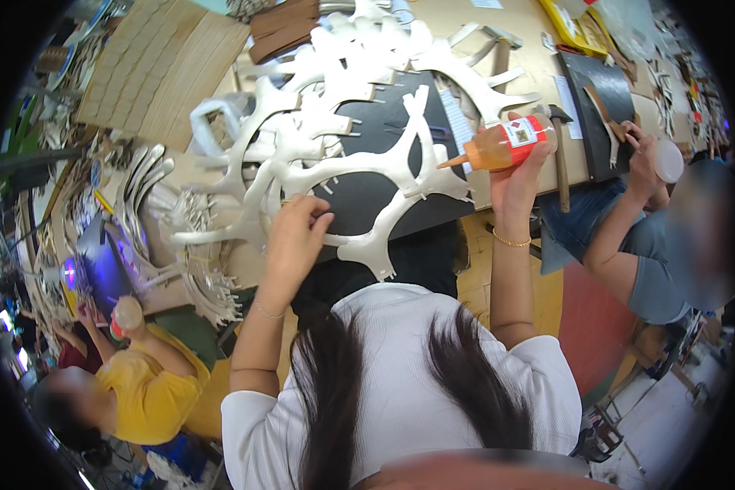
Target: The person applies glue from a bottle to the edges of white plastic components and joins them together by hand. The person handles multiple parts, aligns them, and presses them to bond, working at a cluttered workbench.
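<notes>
My right hand (516,186) is wrapped round a squeeze bottle (492,149) of amber liquid with a red and white label. The bottle lies tilted, its pointed orange nozzle aimed left, just above a white branching piece (400,200). My left hand (296,233) is closed, with its fingers curled beside another curved white piece (257,200); whatever it pinches is hidden. Both pieces have forked arms and short pegs at some ends. They lie partly over a black board (359,208) at the table's near edge.
More white branching pieces (318,65) are heaped behind. A hammer (560,155) lies right of the bottle. Curved strips (143,180) and thin sticks (189,214) are at left. Co-workers sit at right (653,269) and lower left (151,384).
</notes>
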Tool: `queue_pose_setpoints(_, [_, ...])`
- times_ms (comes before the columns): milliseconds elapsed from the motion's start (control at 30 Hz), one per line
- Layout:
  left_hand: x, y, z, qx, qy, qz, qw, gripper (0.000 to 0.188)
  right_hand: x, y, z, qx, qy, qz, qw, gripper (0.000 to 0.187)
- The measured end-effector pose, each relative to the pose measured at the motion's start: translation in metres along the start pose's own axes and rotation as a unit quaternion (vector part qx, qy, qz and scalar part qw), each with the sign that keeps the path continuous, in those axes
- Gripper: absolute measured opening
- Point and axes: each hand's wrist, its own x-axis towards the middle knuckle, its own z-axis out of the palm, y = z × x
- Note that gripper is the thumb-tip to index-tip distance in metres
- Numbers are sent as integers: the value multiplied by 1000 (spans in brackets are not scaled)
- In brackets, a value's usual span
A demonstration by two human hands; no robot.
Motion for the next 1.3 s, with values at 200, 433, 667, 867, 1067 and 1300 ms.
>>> queue_pose_setpoints(200, [-56, -17, 1, -53, -77, -144, 985, 22, -53, 38, 33, -33, -160, 91, 982, 83])
queue_pose_setpoints(433, [-80, -42, 41, -358, -285, -311, 833, 41, -73, 67, 78, -116, -290, 49, 949, 67])
queue_pose_setpoints(667, [-82, -35, 62, -510, -193, -326, 772, 29, -71, 75, 107, -197, -368, -3, 908, 50])
queue_pose_setpoints(867, [-81, -33, 67, -540, -163, -329, 757, 25, -73, 76, 110, -240, -388, -47, 888, 54])
queue_pose_setpoints(1067, [-82, -32, 69, -536, -155, -332, 761, 23, -77, 83, 108, -212, -374, -14, 903, 58])
queue_pose_setpoints(1300, [-83, -27, 65, -557, -151, -328, 748, 19, -56, 75, 82, -101, -251, 136, 953, 79])
